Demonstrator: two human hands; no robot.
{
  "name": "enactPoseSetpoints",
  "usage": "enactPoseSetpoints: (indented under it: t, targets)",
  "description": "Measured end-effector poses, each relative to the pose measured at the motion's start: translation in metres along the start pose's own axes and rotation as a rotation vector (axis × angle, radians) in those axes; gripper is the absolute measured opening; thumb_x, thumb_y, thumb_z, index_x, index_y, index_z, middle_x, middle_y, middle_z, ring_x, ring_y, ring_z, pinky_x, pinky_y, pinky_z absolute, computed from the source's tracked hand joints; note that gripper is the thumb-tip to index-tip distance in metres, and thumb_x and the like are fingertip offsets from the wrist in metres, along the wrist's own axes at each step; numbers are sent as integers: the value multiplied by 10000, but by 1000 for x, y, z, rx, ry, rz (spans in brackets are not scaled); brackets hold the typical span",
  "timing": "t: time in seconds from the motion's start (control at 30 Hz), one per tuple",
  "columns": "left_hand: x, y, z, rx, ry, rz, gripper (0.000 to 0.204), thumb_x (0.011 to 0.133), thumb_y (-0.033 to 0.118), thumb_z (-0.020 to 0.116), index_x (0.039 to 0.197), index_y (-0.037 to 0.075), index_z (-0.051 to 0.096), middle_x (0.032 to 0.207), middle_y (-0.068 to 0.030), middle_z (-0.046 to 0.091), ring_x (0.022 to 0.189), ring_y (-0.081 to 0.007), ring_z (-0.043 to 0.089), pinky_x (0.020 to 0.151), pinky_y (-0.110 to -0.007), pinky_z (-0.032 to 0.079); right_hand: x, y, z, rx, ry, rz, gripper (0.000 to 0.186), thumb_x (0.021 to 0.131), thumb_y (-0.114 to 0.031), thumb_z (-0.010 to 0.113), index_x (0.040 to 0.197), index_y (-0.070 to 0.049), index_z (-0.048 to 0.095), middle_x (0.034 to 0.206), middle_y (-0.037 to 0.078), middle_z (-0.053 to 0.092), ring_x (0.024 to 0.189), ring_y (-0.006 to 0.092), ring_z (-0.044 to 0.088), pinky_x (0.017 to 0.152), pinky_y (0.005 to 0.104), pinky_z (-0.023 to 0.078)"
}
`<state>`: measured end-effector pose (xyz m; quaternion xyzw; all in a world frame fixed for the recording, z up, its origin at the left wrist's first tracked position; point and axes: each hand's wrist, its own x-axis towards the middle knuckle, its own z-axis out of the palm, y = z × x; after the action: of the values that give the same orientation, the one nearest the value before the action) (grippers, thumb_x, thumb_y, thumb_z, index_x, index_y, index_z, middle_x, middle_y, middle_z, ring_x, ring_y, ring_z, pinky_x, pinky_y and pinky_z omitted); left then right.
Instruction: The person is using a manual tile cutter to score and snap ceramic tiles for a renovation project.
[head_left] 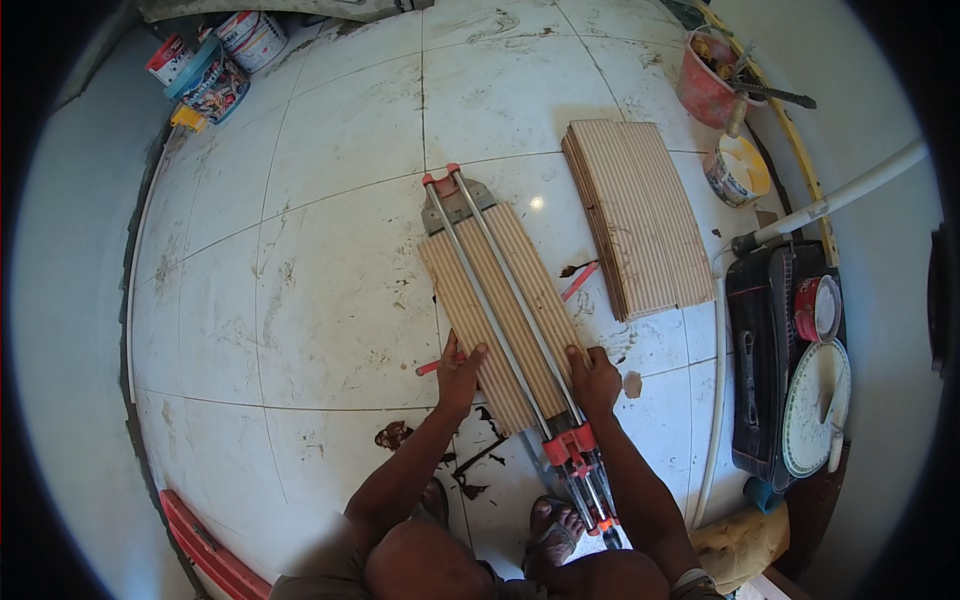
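A tile (541, 300) with its ribbed beige back facing up lies slantwise on a manual tile cutter (571, 445), under its two steel rails. The cutter's red carriage and handle are at the near end, between my forearms. My left hand (460, 378) grips the tile's left edge, thumb on top and fingers underneath or out of sight. At the right edge my right hand (596, 380) holds the tile the same way, thumb on the ribbed face. Red support arms (580, 282) stick out from beneath on both sides.
A stack of ribbed tiles (640, 220) sits to the right. Beyond it are a red bucket (706, 80) and a small pot (738, 170). A black case (765, 350) and a white pipe (860, 192) line the right wall. Paint buckets (213, 85) stand far left. Brown scraps (394, 435) litter the floor.
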<state>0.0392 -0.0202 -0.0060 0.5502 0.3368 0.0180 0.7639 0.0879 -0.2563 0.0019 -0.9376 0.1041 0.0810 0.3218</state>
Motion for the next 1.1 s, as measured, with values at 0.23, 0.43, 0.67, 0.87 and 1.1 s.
enactPoseSetpoints:
  t: [0.23,0.43,0.67,0.87,1.1]
  targets:
    - [-1,3,7,-87,86,-76,672,925,202,759,1473,-8,432,1226,-109,650,1056,-167,653,918,-309,542,2,1,5,-39,8,-113,468,950,-536,600,1042,-85,682,799,238,707,735,456,693,654,542,529]
    - [0,-3,3,1,98,-69,538,932,211,751,1362,-7,511,1175,-89,670,1021,-152,656,884,-293,540,5,4,7,81,49,-273,471,968,-444,608,1294,-108,659,955,235,733,829,433,718,737,502,564]
    - [0,-1,4,-44,86,-55,457,942,223,742,1295,14,541,1093,-60,673,982,-132,650,870,-289,532,6,3,5,185,25,-235,432,957,-387,648,1279,-100,675,998,226,734,870,397,731,761,461,571]
    - [-1,1,7,-51,119,-53,440,930,228,758,1264,25,556,1060,-55,679,957,-123,651,859,-286,532,5,-1,4,188,23,-218,426,960,-392,643,1267,-99,679,975,218,738,858,403,729,758,464,569]
    - [-2,1,6,-38,119,-69,451,930,241,757,1258,19,542,1062,-80,677,955,-133,653,860,-292,536,10,1,2,89,-42,-194,455,961,-438,636,1216,-65,683,919,227,733,821,422,718,730,486,557]
